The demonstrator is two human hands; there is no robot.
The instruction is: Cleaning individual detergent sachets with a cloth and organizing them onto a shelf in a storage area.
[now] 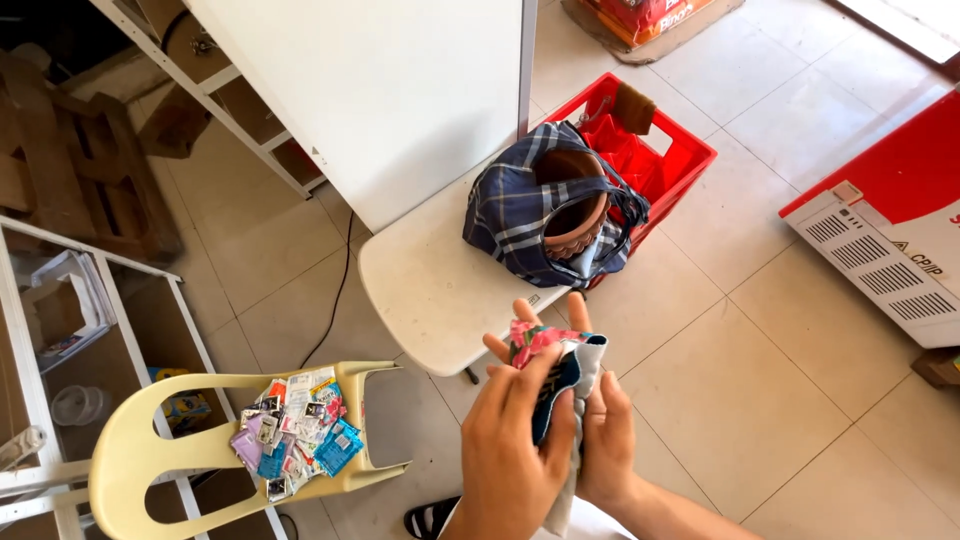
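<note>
Floor: pale square tiles (800,330) with dark grout lines, sunlit.

Nearest, bottom centre: both hands raised above the floor, carried by nothing. Left hand (510,455) shows its back, fingers curled over a small folded cloth (560,375), dark blue inside, grey-white outer layer, pink floral edge at top. Right hand (600,440) closes on the same cloth from the other side, fingertips showing above it. Both grips clamped on the cloth. Cloth's long axis runs roughly upright in view: floral end points away from the person, pale tail hangs down between the wrists.

Left of the hands: cream plastic chair (130,450), small packets (295,430) heaped on its seat.

Beyond: white table (430,280); a plaid bag (520,205) sits at its far right edge, open, brown item inside. Red crate (650,150) just behind the bag, on the floor.

Far right: white and red appliance (880,230). Far left: wooden shelving (60,150).
</note>
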